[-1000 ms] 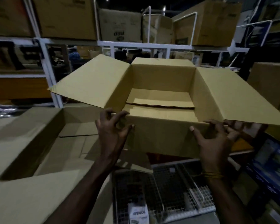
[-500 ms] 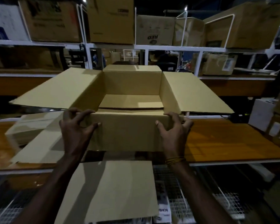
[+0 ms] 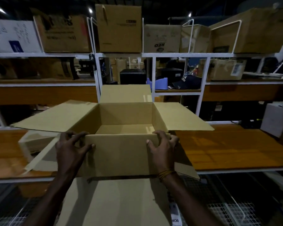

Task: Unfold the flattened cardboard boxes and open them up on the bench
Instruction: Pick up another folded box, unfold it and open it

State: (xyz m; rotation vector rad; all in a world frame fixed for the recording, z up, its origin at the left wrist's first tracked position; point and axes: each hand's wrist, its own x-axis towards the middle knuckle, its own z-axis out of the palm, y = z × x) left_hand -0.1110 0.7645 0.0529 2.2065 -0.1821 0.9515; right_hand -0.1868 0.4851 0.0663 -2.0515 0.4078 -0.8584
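One box [image 3: 121, 154] stands opened at the centre of the frame, its base on the front edge of the wooden tabletop [image 3: 232, 152]; its walls are squared up, the bottom looks closed, and its flaps are spread: one out to the left, one out to the right, one standing up at the back, and the near one hanging down over the tabletop's front edge toward the bottom of the frame. By that showing this box is as good as done, needing at most a nudge into place. At centre left a second box [image 3: 38, 144] lies on the tabletop, pale and partly hidden; whether it is fully opened I cannot tell, so it may be what is left. No flat stack shows, so how many remain cannot be judged. The left hand [image 3: 70, 149] grips the near left corner of the box, fingers curled over the top edge, thumb on the front wall. The right hand [image 3: 163, 147] holds the near right corner likewise.
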